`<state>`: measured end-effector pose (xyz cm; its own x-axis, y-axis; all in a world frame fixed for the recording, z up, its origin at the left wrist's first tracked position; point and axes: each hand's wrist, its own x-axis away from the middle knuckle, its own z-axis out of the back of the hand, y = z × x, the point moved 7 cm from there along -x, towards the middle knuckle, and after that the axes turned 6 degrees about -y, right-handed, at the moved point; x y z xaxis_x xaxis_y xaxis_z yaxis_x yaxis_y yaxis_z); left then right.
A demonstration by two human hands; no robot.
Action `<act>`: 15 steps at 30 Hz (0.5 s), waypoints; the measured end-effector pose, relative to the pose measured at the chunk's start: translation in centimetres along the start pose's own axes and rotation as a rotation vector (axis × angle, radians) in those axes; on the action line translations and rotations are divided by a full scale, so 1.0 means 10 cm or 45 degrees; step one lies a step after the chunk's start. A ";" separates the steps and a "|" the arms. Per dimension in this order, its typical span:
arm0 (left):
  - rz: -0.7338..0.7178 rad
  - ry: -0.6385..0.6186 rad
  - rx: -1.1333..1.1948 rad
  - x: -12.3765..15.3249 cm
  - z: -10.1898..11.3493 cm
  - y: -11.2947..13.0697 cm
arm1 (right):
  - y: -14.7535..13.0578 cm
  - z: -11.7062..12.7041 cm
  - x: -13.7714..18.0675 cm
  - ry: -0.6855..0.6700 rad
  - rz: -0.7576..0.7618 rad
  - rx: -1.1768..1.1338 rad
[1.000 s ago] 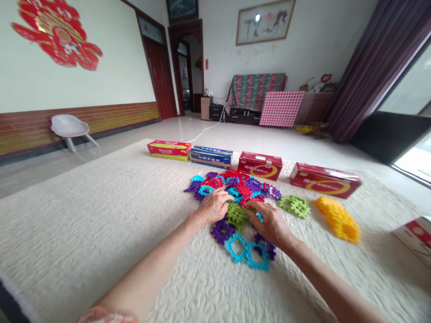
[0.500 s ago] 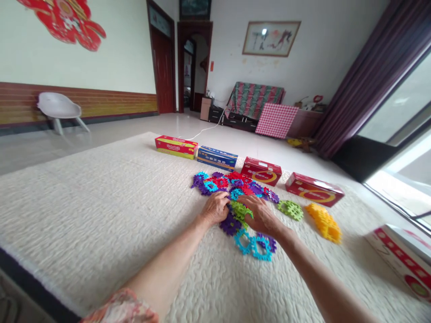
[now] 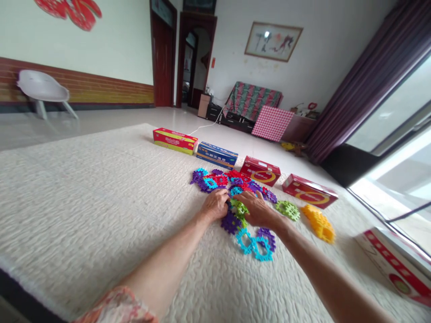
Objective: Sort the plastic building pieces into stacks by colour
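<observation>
My left hand (image 3: 215, 204) is at the near left edge of a pile of plastic interlocking pieces, its fingers curled. Whatever lies under those fingertips is hidden. My right hand (image 3: 257, 209) bends over a green interlocking piece (image 3: 239, 207), with its fingers along the far side and its thumb side close to the near side. Beyond both hands the pile mixes purple, red and blue notched pieces (image 3: 211, 182). Just below them lie a purple piece (image 3: 230, 223) and two joined light-blue rings (image 3: 263, 249), with another purple piece (image 3: 267, 237) partly behind.
Farther right lie a green piece (image 3: 288, 210) and a joined yellow set (image 3: 319, 223). Behind the pile stand a red-yellow box (image 3: 175, 141), a blue box (image 3: 217, 155) and two dark red boxes (image 3: 260, 170). A white-red box (image 3: 395, 264) sits at right on the quilted cover (image 3: 101, 202).
The head view has shifted slightly. My right fingers have moved a little to the left over the green piece. My left hand stays almost in place at the pile.
</observation>
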<state>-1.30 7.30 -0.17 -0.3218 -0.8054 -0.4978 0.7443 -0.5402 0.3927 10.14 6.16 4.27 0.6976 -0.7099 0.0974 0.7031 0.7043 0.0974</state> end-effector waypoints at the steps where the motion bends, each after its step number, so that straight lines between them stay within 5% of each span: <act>1: -0.002 -0.002 -0.003 0.00 0.00 0.00 | 0.00 0.03 0.00 0.018 -0.002 0.009; 15: -0.087 0.025 -0.001 0.00 -0.01 0.01 | 0.15 0.19 0.08 0.274 0.102 -0.295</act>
<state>-1.21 7.22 -0.20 -0.3601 -0.7617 -0.5386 0.7213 -0.5935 0.3571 11.46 6.64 6.38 0.7475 -0.6536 -0.1185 0.6404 0.7565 -0.1324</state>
